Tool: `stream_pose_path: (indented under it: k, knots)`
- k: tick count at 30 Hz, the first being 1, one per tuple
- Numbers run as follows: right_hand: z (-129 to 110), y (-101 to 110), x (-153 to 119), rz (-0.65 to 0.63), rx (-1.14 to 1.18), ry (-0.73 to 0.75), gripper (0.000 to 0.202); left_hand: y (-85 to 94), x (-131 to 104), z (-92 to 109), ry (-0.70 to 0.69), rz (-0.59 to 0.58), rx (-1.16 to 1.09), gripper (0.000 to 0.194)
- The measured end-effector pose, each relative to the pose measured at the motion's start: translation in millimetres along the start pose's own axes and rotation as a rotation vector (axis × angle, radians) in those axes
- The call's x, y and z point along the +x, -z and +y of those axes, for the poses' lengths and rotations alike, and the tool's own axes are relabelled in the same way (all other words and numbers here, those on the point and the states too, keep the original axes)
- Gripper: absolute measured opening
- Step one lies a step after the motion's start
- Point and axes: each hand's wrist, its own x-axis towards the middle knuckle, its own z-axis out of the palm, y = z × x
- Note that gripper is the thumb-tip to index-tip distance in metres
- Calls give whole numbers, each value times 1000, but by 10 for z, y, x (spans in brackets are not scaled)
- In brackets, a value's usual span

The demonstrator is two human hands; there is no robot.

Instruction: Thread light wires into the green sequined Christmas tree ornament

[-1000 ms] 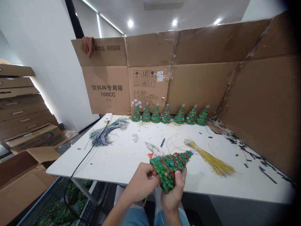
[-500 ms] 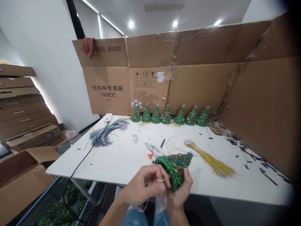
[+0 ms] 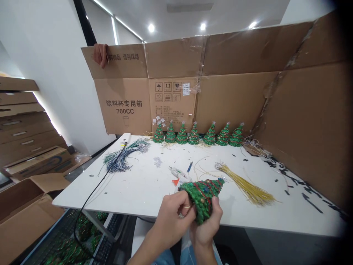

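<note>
A small green tree (image 3: 202, 197) with red garland and baubles lies on its side above the table's front edge, its tip pointing right. My right hand (image 3: 208, 224) is wrapped round it from below, thumb on its near side. At the tree's open base, my left hand (image 3: 176, 213) has its fingers pinched together, with a pale thin piece showing between them; the fingertips are partly hidden by the base. Just behind the tree lie a white tool with an orange tip (image 3: 175, 182) and a blue pen (image 3: 189, 167).
Several small trees (image 3: 193, 134) stand along the cardboard wall (image 3: 231, 99). Yellow wires (image 3: 248, 186) lie on the right, dark and green wires (image 3: 120, 158) on the left beside a black cable (image 3: 93, 195). Black scraps (image 3: 311, 200) litter the right side. An open box (image 3: 33, 206) stands lower left.
My left hand's fingers have moved closer in to the tree's base and curled more. The tree has turned slightly, so its opening shows less. The view has shifted a little.
</note>
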Motion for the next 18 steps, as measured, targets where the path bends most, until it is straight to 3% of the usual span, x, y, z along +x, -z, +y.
stream_pose_path:
  k: [7, 18]
  knots:
    - [-45, -97, -129, 83, 94, -72, 44, -41, -40, -121, -227, 202, 155, 41]
    - [-23, -83, -166, 106, 31, 23, 51, -15, -43, -126, -370, 197, 249, 42]
